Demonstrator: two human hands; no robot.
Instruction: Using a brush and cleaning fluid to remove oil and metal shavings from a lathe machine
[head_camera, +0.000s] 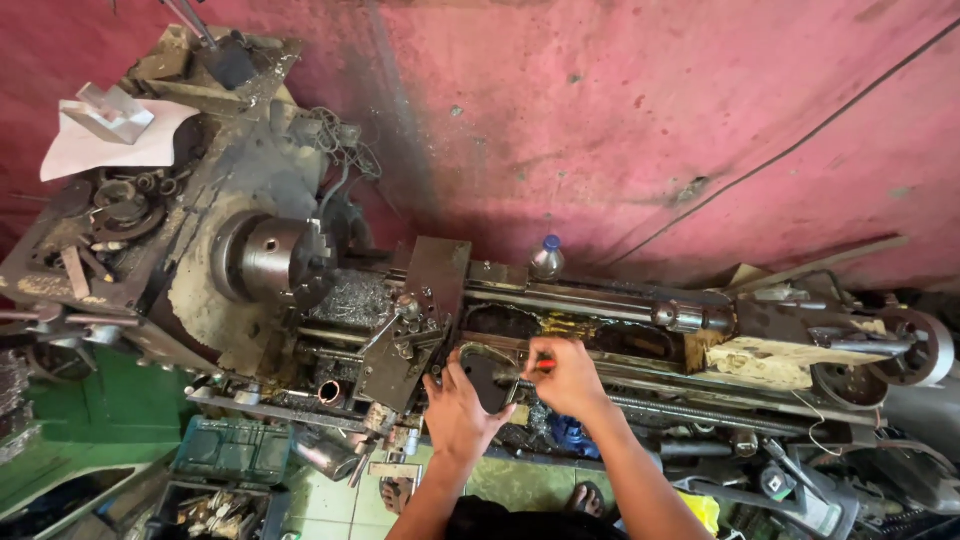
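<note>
I look down on an old, greasy metal lathe (300, 270) against a red wall. My left hand (455, 405) rests flat on the carriage beside a dark curved metal part (487, 378). My right hand (565, 375) is closed around a small tool with a red-orange handle (545, 366), its tip at that dark part. The chuck (275, 258) sits to the left, and the tool post plate (425, 300) stands just beyond my left hand.
The tailstock with its handwheel (915, 350) is at the far right. A plastic bottle (547, 257) stands behind the bed. A white paper (110, 140) lies on the headstock. Crates of parts (225, 455) sit on the floor below. My sandalled foot (585, 497) shows underneath.
</note>
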